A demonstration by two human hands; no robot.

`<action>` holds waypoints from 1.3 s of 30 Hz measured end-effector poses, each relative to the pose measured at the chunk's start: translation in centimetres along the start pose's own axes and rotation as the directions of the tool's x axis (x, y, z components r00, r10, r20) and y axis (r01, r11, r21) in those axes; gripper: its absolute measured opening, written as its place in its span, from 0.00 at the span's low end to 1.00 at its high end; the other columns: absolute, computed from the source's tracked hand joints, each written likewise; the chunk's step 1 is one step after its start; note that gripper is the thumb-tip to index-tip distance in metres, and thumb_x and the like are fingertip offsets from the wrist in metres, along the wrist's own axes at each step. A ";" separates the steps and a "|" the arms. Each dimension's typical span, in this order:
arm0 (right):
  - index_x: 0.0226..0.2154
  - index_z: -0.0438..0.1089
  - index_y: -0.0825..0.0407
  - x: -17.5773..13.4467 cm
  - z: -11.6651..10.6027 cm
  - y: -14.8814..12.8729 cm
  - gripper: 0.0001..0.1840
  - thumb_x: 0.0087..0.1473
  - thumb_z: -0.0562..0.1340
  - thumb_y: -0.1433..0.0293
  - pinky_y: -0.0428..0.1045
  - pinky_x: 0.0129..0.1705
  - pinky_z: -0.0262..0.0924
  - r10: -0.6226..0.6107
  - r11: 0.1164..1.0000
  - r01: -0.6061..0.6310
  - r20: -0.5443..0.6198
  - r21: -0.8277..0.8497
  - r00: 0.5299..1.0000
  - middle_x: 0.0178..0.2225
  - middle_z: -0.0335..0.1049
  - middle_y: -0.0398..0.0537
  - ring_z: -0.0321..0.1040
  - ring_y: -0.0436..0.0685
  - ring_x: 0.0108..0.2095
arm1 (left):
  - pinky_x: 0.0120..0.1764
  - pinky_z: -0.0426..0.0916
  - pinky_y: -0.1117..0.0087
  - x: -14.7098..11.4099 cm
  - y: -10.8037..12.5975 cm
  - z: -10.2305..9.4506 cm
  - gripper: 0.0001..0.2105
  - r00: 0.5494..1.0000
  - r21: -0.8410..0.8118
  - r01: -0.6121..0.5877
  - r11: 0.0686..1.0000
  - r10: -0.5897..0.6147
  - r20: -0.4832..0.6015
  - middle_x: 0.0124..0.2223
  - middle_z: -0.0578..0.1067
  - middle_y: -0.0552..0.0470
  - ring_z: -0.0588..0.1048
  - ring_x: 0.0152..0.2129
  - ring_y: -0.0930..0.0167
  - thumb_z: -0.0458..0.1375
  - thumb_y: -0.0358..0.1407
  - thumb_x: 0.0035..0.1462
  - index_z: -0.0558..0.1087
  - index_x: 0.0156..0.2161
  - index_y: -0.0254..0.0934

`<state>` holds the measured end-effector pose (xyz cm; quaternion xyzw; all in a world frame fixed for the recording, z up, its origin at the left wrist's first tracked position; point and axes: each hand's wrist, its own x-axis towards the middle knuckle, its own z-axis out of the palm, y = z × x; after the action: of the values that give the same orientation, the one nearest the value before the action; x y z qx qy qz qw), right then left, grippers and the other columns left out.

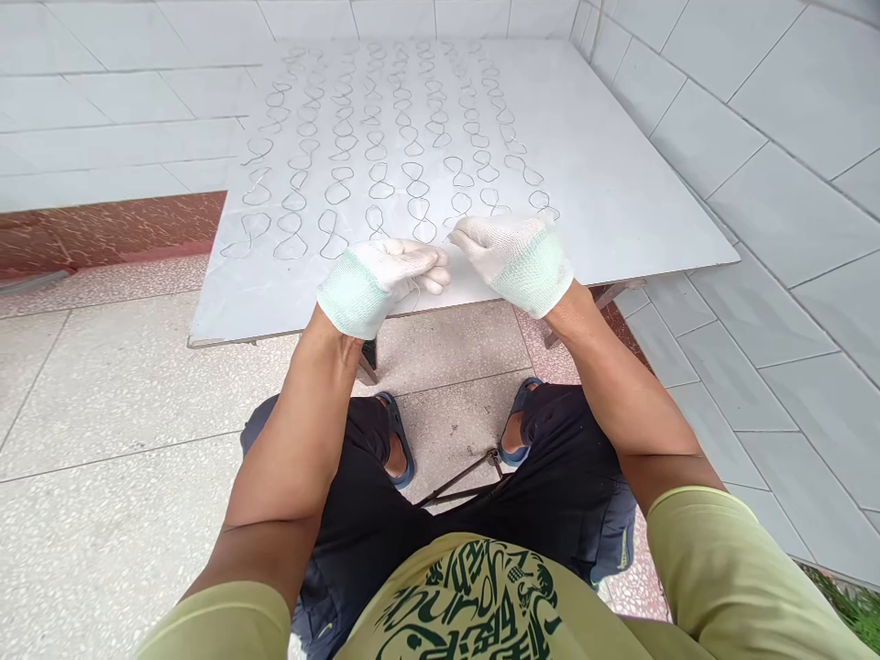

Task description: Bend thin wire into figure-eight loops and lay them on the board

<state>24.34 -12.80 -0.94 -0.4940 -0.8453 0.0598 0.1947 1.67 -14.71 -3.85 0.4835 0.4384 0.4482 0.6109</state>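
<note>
Both of my hands wear white knitted gloves with pale green cuffs and are raised over the near edge of a white board. My left hand has its fingers curled closed, and a thin wire loops out below them. Just to the right, my right hand is closed in a pinch, fingertips pointing at the left hand with a small gap between. Whatever its fingertips grip is too fine to make out. Beyond the hands lie rows of thin wires bent into figure-eight shapes.
The white board rests on wooden legs, against tiled walls at the back and right. Below are speckled floor tiles, my sandalled feet and a dark thin bar between my legs.
</note>
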 end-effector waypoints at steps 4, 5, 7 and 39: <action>0.50 0.83 0.47 0.3 0.1 0.0 0.26 0.90 0.52 0.56 0.59 0.47 0.67 -0.013 0.997 0.013 0.004 -0.074 1.000 0.41 0.86 0.56 0.82 0.68 0.44 | 0.54 0.84 0.58 -0.5 0.6 -0.4 0.07 0.998 0.004 -0.052 0.999 0.052 0.023 0.36 0.90 0.44 0.88 0.33 0.65 0.77 0.37 0.69 0.89 0.40 0.35; 0.52 0.83 0.47 0.4 0.2 0.2 0.26 0.90 0.51 0.57 0.58 0.47 0.67 -0.017 0.997 0.018 0.008 -0.071 1.000 0.42 0.86 0.56 0.81 0.68 0.44 | 0.53 0.84 0.57 -0.6 0.7 -0.5 0.09 0.998 0.016 -0.065 0.998 0.065 0.025 0.37 0.90 0.44 0.89 0.34 0.63 0.78 0.39 0.69 0.90 0.40 0.35; 0.54 0.82 0.46 0.7 0.5 0.5 0.24 0.90 0.52 0.57 0.58 0.48 0.68 -0.028 0.998 0.029 0.016 -0.053 0.999 0.43 0.87 0.55 0.82 0.68 0.45 | 0.53 0.85 0.56 -0.9 1.0 -0.7 0.12 0.996 0.041 -0.082 0.996 0.081 0.028 0.39 0.90 0.42 0.90 0.36 0.60 0.76 0.44 0.71 0.90 0.41 0.35; 0.59 0.84 0.46 -0.5 2.2 -1.7 0.26 0.87 0.50 0.60 0.61 0.43 0.73 -0.055 0.993 0.059 0.036 -0.102 0.998 0.49 0.89 0.60 0.85 0.70 0.44 | 0.45 0.84 0.54 -1.1 -0.2 3.2 0.18 0.984 0.161 -0.051 0.986 0.077 -0.162 0.30 0.86 0.46 0.83 0.32 0.60 0.76 0.48 0.57 0.75 0.27 0.44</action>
<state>22.36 -13.90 -2.58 -0.4780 -0.8641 0.0189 0.1565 4.56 -16.39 -3.45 0.5043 0.5060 0.4712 0.5174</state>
